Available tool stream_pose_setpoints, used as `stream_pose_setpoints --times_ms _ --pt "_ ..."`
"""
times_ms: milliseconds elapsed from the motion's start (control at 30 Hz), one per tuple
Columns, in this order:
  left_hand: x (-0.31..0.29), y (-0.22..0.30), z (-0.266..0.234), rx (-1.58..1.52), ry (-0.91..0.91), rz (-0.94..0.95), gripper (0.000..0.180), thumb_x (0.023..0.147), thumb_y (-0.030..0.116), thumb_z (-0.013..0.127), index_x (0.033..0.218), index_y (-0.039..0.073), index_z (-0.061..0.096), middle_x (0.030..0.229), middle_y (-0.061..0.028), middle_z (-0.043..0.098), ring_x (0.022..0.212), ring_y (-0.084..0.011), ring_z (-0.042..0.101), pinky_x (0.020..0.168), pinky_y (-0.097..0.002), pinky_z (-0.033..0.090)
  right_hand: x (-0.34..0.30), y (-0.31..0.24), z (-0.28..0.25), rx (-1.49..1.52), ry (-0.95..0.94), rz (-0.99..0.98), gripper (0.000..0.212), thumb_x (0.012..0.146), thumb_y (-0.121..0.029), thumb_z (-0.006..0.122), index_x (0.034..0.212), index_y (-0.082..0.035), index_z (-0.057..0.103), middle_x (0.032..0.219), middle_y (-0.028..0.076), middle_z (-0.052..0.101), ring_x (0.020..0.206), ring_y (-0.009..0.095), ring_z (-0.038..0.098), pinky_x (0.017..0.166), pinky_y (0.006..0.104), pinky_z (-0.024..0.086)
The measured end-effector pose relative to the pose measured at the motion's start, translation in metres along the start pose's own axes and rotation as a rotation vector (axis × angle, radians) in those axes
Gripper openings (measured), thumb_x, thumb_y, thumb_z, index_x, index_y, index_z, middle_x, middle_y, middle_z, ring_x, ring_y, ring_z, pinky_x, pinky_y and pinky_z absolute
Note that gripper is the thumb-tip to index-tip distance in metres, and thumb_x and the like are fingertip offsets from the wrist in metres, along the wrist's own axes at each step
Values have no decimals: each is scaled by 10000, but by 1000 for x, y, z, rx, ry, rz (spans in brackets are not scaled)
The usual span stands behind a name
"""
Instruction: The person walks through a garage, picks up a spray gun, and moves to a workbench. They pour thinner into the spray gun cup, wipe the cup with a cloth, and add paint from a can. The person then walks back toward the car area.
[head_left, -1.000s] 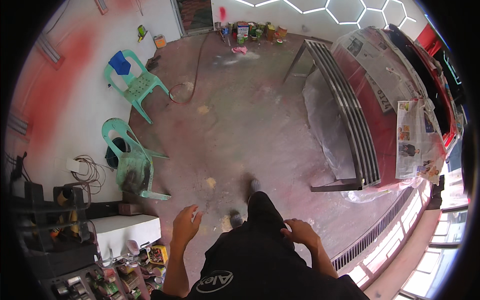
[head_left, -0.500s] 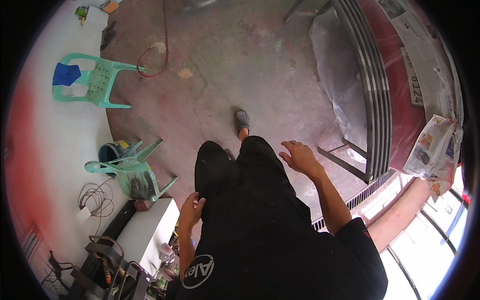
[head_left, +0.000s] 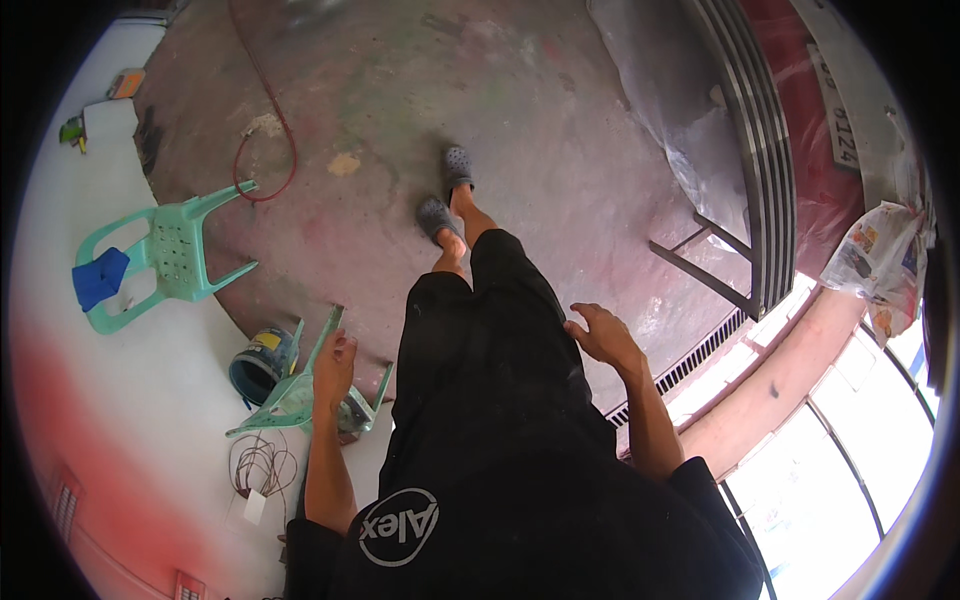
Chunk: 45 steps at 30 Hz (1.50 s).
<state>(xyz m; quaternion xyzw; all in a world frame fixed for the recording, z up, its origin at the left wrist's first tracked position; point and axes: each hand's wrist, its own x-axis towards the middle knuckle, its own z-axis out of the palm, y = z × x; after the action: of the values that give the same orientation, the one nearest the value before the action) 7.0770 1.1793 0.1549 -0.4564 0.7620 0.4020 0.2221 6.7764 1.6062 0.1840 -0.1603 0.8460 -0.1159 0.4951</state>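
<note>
My left hand point(head_left: 334, 372) hangs in the air in front of a worn green plastic chair point(head_left: 290, 402), hiding part of it. Its fingers are loosely bent and nothing shows in them; whether it touches the chair is unclear, though it seems apart. To the right, my right hand point(head_left: 608, 337) is held beside my black shorts point(head_left: 520, 310), thumb and fingers apart, with nothing in it. Grey clogs point(head_left: 458, 167) are on my feet, one ahead of the other on the stained concrete floor point(head_left: 390, 90).
Another green chair point(head_left: 182, 255) carries a blue cloth point(head_left: 100, 279) at the left. Near the worn chair are a dark bucket point(head_left: 255, 368) and a coiled cable point(head_left: 265, 462). A red hose point(head_left: 290, 135) loops ahead. At right stand a slatted metal bench point(head_left: 765, 150) and a plastic-covered red surface point(head_left: 820, 215).
I have stepped and turned, so the chairs, hose and bench sit elsewhere in view. My left hand has swung forward from beside my thigh. Both clogs now show fully.
</note>
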Motion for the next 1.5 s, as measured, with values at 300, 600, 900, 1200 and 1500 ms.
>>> stream_pose_setpoints --times_ms 300,600,900,1200,1500 --pt "38 -5 -24 -81 -144 -29 464 1055 312 670 1366 -30 638 1160 -192 742 975 -242 713 879 -349 554 69 -9 5 395 285 42 492 1036 -351 668 1367 13 667 1298 261 718 1138 408 724 980 471 569" --pt "71 2 -68 -36 -127 -51 454 1070 319 650 1371 -21 641 1158 -177 737 1028 -246 702 904 -365 546 90 -7 40 497 157 168 475 1047 -337 633 1352 25 678 1293 263 722 1154 405 720 999 469 561" --pt "67 5 -111 27 -167 -115 457 1075 303 639 1379 -38 626 1137 -154 724 967 -214 673 901 -333 536 131 -9 93 544 282 112 421 1050 -255 553 1312 41 696 1287 282 713 1221 453 671 1071 496 514" --pt "62 -1 -131 91 -229 -165 491 1074 342 646 1401 -22 614 1113 -138 716 920 -180 642 877 -316 530 152 -5 129 598 227 204 434 1047 -280 510 1277 31 708 1227 309 716 1173 491 674 1037 543 521" --pt "92 5 -146 138 -194 -53 522 1070 368 638 1400 -37 613 1199 -193 723 1025 -251 694 908 -360 548 203 -10 152 558 160 133 416 1034 -309 542 1231 -4 747 1265 275 727 1180 472 691 1045 504 540"
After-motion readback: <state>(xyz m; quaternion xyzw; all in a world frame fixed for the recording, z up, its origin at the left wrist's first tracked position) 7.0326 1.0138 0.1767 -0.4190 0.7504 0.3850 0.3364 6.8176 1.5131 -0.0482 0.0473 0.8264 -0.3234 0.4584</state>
